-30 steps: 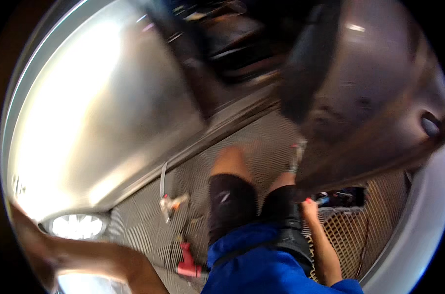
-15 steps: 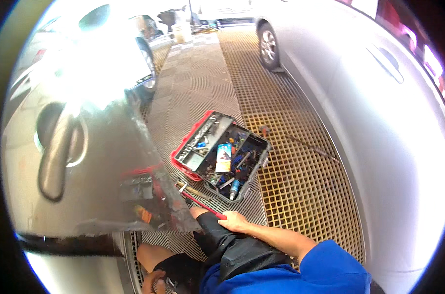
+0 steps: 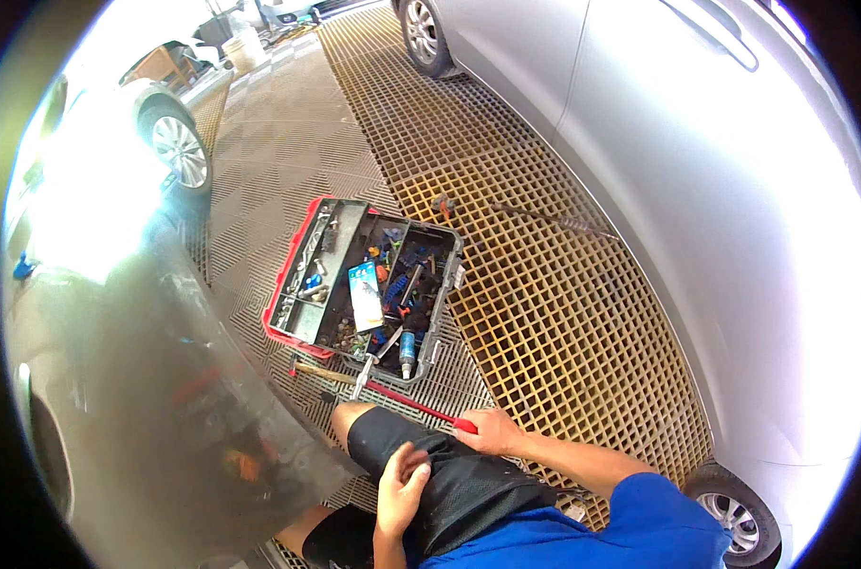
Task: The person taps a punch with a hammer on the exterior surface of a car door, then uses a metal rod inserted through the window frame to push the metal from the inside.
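Note:
My right hand (image 3: 492, 432) is closed on the red grip of a long tool (image 3: 411, 403), which points toward the toolbox and has a silver metal end. My left hand (image 3: 402, 484) is over my lap, fingers loosely bent and apart, holding nothing visible. An open red-and-dark toolbox (image 3: 324, 271) sits on the grated floor ahead, with small parts, tools, a blue bottle and a flat packet. A wooden-handled tool (image 3: 321, 373) lies just in front of it. A dark, glossy car panel (image 3: 174, 389) with glare rises close on my left.
A silver car (image 3: 667, 171) lines the right side, wheels at top and lower right. Another wheel (image 3: 179, 150) is at back left. A thin rod (image 3: 554, 220) and a small tool (image 3: 443, 206) lie on the yellow grating (image 3: 573, 351). A pale bucket (image 3: 245, 52) stands at the back.
My view has swung from the car door opening toward the toolbox. My left hand has moved up into view over my lap. My right hand still grips the red tool.

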A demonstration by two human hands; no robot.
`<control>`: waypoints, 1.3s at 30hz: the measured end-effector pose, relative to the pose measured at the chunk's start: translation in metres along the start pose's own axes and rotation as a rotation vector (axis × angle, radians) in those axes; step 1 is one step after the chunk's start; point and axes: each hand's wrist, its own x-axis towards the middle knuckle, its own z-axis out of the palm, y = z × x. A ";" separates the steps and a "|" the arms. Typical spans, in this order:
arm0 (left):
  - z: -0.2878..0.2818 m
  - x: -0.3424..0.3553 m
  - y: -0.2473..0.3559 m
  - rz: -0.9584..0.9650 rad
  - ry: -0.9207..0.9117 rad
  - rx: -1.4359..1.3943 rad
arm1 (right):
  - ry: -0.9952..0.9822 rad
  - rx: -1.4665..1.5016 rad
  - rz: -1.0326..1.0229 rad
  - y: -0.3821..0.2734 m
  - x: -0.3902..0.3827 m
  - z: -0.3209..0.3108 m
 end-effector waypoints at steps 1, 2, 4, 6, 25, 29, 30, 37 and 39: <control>0.004 0.011 -0.001 -0.049 0.021 -0.083 | 0.013 0.002 -0.051 0.001 -0.006 -0.003; 0.009 0.019 -0.001 -0.021 0.048 -0.168 | -0.010 -0.021 -0.081 0.002 -0.008 -0.005; 0.016 0.033 0.000 0.084 0.061 -0.299 | -0.063 -0.039 -0.208 0.004 -0.006 -0.010; 0.019 0.044 0.001 0.110 0.019 -0.407 | -0.194 -0.106 -0.299 0.008 0.004 -0.016; 0.010 0.035 0.032 0.065 -0.100 -0.004 | 0.469 0.142 0.855 0.053 0.436 -0.063; 0.009 0.035 0.031 0.027 -0.059 -0.121 | 0.411 0.283 0.987 0.048 0.446 -0.081; 0.008 0.036 0.027 -0.004 -0.056 -0.089 | 0.362 0.236 1.022 0.048 0.447 -0.085; -0.003 0.036 -0.002 0.034 -0.050 -0.133 | 0.344 0.169 1.044 0.051 0.455 -0.087; -0.001 0.033 -0.006 0.081 -0.020 -0.142 | 0.350 0.129 1.060 0.051 0.454 -0.086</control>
